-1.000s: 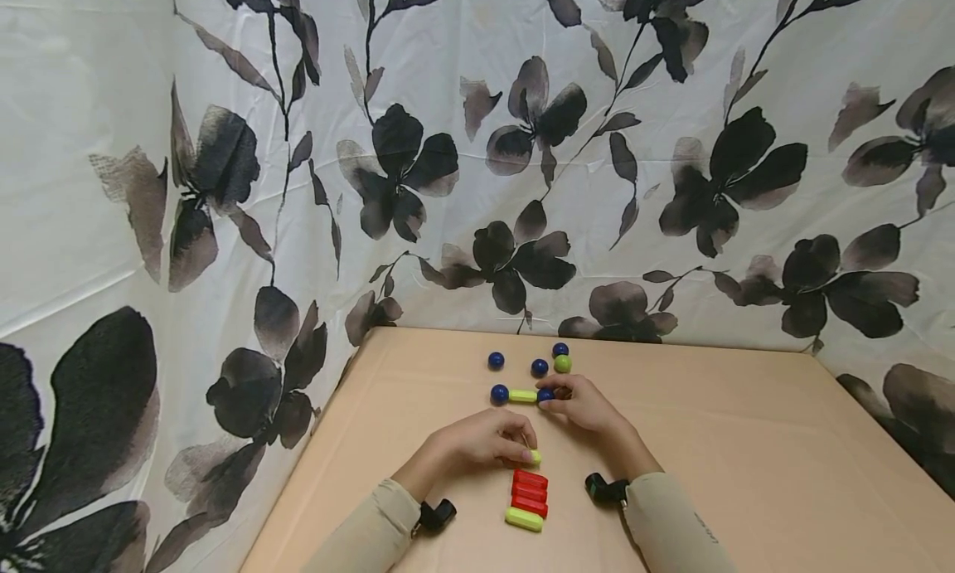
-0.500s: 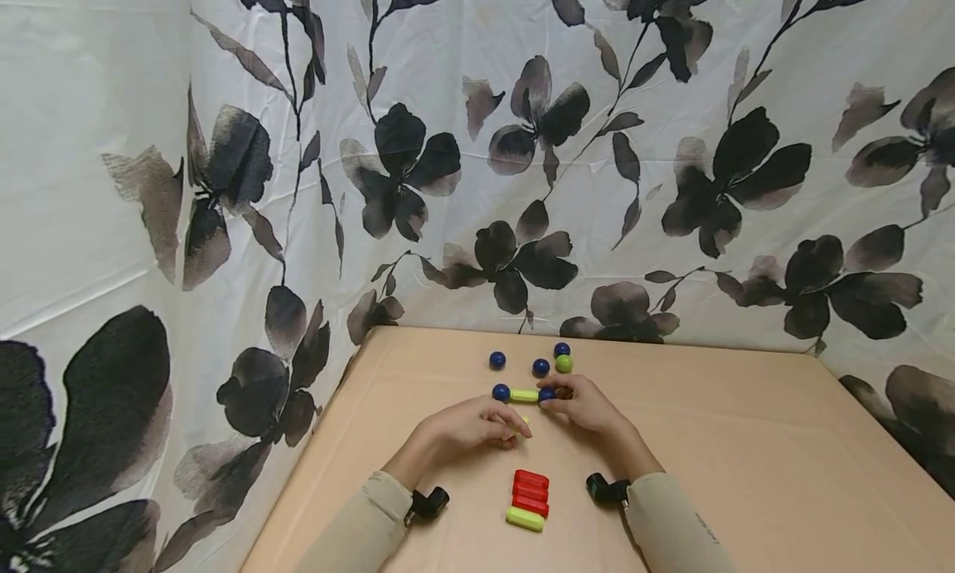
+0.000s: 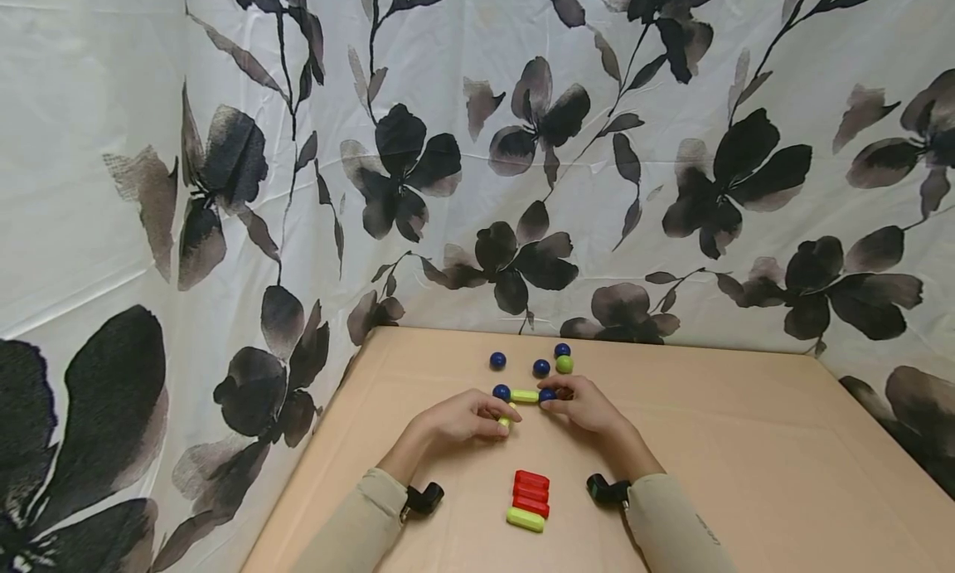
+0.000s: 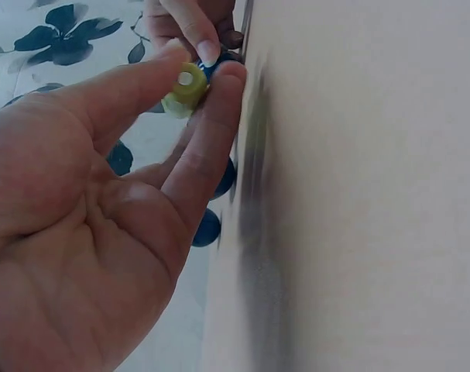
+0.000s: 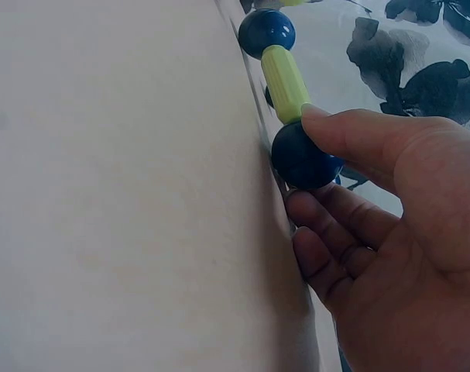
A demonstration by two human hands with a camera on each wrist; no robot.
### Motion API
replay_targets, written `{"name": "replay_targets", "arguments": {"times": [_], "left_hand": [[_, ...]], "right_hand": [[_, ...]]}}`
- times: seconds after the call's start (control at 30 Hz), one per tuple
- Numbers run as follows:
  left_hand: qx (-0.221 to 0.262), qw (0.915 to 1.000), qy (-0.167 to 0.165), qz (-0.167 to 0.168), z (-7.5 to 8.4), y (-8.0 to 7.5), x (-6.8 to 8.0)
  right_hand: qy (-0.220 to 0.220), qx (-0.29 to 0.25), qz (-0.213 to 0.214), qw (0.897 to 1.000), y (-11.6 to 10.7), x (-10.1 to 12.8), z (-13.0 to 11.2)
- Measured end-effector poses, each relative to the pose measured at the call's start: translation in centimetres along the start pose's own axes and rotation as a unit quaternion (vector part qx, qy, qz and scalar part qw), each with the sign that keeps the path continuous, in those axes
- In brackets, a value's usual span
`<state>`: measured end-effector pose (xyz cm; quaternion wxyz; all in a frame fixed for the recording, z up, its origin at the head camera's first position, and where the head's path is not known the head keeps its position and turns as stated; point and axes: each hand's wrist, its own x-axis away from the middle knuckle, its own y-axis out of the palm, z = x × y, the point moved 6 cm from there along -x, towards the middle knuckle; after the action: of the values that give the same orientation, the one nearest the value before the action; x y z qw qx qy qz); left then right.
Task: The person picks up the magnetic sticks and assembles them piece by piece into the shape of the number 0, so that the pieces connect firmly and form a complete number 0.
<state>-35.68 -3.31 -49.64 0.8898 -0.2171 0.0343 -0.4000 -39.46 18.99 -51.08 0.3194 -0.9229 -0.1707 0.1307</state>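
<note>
My left hand point(image 3: 458, 417) pinches a short yellow-green toy rod point(image 3: 505, 421) between thumb and fingertips, close to a blue ball point(image 3: 501, 392). In the left wrist view that held rod point(image 4: 185, 84) points its round end at the camera. My right hand point(image 3: 587, 403) grips another blue ball point(image 5: 300, 159) with the thumb over its top and the fingers behind. This ball sits at one end of a second yellow-green rod point(image 5: 284, 81); the first blue ball point(image 5: 266, 33) is at the other end, so the three form a straight bar on the table.
Farther back on the table point(image 3: 746, 473) lie several loose blue balls point(image 3: 497, 361) and a green ball point(image 3: 564, 364). Nearer me, red rods point(image 3: 531, 492) lie side by side with a yellow-green rod point(image 3: 525, 520). A floral cloth point(image 3: 448, 183) hangs behind the table.
My left hand has moved away from me with the pinched rod, from just behind the red rods to the left blue ball. The right hand has stayed on its ball.
</note>
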Motion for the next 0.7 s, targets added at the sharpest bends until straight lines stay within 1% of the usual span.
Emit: {"name": "replay_targets", "arguments": {"times": [0.13, 0.37, 0.47, 0.7], "left_hand": [[0.023, 0.9996, -0.004, 0.013, -0.19, -0.17, 0.03], [0.032, 0.9991, -0.015, 0.025, -0.69, -0.35, -0.01], [0.024, 0.9991, -0.014, 0.033, -0.84, -0.43, -0.1], [-0.011, 0.9986, -0.009, 0.052, -0.98, -0.45, -0.34]], "right_hand": [[0.006, -0.003, 0.0, 1.0, 0.0, 0.03, -0.09], [0.012, -0.006, -0.001, 1.0, 0.02, 0.07, -0.2], [0.016, -0.008, 0.0, 1.0, 0.02, 0.08, -0.16], [0.015, -0.008, 0.001, 1.0, 0.03, 0.1, -0.17]]}}
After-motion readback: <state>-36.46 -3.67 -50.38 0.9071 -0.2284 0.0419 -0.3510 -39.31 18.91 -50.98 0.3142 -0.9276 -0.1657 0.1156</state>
